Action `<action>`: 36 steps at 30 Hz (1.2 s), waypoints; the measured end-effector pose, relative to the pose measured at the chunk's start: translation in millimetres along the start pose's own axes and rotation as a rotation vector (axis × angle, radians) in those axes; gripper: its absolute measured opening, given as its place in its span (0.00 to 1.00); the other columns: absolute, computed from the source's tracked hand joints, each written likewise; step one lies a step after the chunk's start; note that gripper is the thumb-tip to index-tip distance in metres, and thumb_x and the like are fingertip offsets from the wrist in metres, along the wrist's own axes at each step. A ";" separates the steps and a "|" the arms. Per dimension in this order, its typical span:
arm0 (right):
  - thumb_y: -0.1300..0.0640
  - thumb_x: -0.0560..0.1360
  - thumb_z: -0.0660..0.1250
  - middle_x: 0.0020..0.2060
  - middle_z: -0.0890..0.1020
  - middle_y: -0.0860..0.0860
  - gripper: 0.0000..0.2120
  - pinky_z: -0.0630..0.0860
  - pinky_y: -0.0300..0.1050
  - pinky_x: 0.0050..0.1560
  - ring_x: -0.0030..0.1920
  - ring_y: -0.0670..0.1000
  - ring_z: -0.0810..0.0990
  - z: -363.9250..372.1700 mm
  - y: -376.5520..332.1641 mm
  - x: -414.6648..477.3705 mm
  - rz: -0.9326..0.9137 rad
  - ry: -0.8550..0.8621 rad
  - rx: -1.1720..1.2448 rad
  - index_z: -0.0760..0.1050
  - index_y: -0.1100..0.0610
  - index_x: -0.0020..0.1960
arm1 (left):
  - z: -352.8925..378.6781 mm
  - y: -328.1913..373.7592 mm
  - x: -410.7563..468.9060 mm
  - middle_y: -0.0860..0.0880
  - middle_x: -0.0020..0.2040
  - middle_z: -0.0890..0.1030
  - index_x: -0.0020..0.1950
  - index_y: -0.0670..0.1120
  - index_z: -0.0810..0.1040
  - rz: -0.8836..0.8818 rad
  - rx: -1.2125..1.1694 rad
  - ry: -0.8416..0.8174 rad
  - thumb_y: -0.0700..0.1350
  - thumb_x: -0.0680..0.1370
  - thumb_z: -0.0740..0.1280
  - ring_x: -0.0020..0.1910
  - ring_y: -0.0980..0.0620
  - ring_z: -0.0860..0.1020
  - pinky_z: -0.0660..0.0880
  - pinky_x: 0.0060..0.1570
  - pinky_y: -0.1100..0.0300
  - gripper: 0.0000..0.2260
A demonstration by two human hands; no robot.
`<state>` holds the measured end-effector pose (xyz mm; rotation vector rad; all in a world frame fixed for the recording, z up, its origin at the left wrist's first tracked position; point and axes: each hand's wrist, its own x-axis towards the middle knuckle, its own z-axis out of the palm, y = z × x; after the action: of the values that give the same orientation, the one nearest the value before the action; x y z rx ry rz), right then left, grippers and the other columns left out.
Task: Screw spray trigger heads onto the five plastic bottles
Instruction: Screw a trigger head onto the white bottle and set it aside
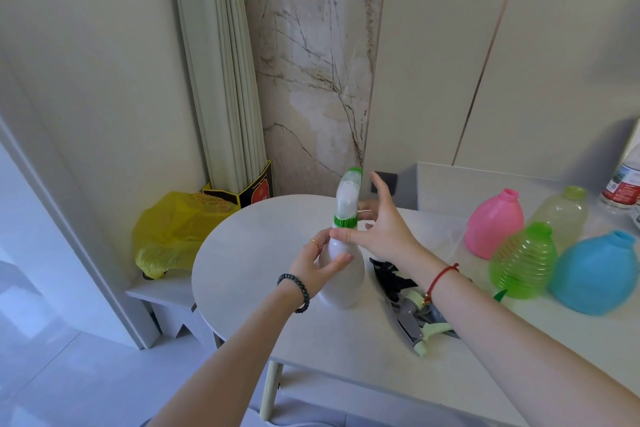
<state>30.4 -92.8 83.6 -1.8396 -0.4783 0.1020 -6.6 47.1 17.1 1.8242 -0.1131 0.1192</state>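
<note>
Grip: your left hand (311,267) wraps the white bottle (343,284) mid-frame, thumb across the front, prob to stop it spinning. Right hand (384,229) is spread apart, thumb touching the neck under the green collar (345,221) of the spray head (347,198), fingers behind it; looks like a re-grip btwn turns. Spare heads (415,319) lie just right of it, under your right wrist. Pink bottle (493,225), green bottle (523,263) and blue bottle (595,274) crowd the right, uncapped. Surface (249,270) edge curves near on the left; free room is fwd.
</note>
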 end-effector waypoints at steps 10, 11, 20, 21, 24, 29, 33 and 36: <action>0.53 0.60 0.78 0.53 0.79 0.49 0.55 0.70 0.41 0.55 0.54 0.42 0.76 0.0 -0.7 0.1 0.057 -0.011 0.067 0.42 0.44 0.73 | 1.0 0.6 0.4 0.55 0.58 0.75 0.60 0.58 0.66 -0.009 -0.011 -0.002 0.48 0.72 0.67 0.58 0.59 0.72 0.68 0.54 0.66 0.19; 0.53 0.63 0.76 0.56 0.78 0.50 0.55 0.68 0.44 0.60 0.58 0.44 0.75 0.9 0.5 -0.3 0.080 -0.041 0.114 0.40 0.45 0.73 | 1.0 0.8 0.1 0.55 0.58 0.75 0.60 0.58 0.66 -0.008 -0.015 -0.004 0.48 0.72 0.67 0.58 0.59 0.72 0.68 0.55 0.65 0.19; 0.56 0.64 0.76 0.49 0.81 0.47 0.49 0.67 0.40 0.56 0.55 0.43 0.77 -1.3 5.1 -1.5 0.082 0.043 0.194 0.47 0.45 0.73 | 1.0 3.1 -1.4 0.52 0.58 0.75 0.60 0.56 0.66 -0.001 0.002 -0.006 0.47 0.73 0.67 0.59 0.56 0.72 0.68 0.58 0.61 0.18; 0.57 0.66 0.74 0.49 0.82 0.46 0.47 0.66 0.42 0.59 0.57 0.43 0.76 -2.1 5.1 -1.9 0.093 0.008 0.234 0.46 0.45 0.73 | 1.0 3.1 -1.5 0.52 0.58 0.75 0.60 0.56 0.66 0.001 0.001 -0.003 0.47 0.73 0.67 0.59 0.55 0.72 0.69 0.59 0.60 0.18; 0.62 0.68 0.71 0.44 0.84 0.44 0.44 0.69 0.41 0.58 0.51 0.38 0.79 -3.7 5.9 -4.4 0.084 -0.005 0.254 0.47 0.45 0.73 | 0.7 2.9 -0.3 0.51 0.59 0.75 0.61 0.55 0.67 0.006 0.011 0.000 0.47 0.73 0.67 0.60 0.54 0.72 0.68 0.60 0.59 0.19; 0.57 0.64 0.76 0.55 0.79 0.50 0.49 0.65 0.43 0.59 0.58 0.45 0.75 3.1 5.8 -5.1 0.089 0.040 0.221 0.47 0.45 0.73 | 1.3 3.1 -1.3 0.54 0.57 0.75 0.60 0.57 0.66 -0.007 0.008 -0.007 0.48 0.72 0.67 0.59 0.56 0.72 0.69 0.57 0.61 0.18; 0.62 0.68 0.72 0.52 0.82 0.48 0.43 0.63 0.47 0.64 0.59 0.45 0.76 3.1 7.6 -7.5 0.098 0.019 0.291 0.50 0.46 0.73 | 1.0 2.3 -0.5 0.52 0.59 0.75 0.63 0.54 0.67 -0.006 0.019 0.004 0.48 0.72 0.67 0.60 0.54 0.72 0.70 0.60 0.57 0.20; 0.62 0.64 0.75 0.50 0.82 0.49 0.38 0.66 0.45 0.63 0.56 0.46 0.77 5.5 5.5 -6.5 0.064 0.106 0.207 0.58 0.43 0.65 | 1.8 2.1 -0.4 0.54 0.58 0.75 0.60 0.57 0.66 -0.009 0.024 0.008 0.49 0.72 0.67 0.59 0.56 0.72 0.68 0.57 0.61 0.18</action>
<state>24.2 -91.6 75.6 -1.6480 -0.3223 0.0934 -7.3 44.9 18.6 1.8479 -0.0986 0.1222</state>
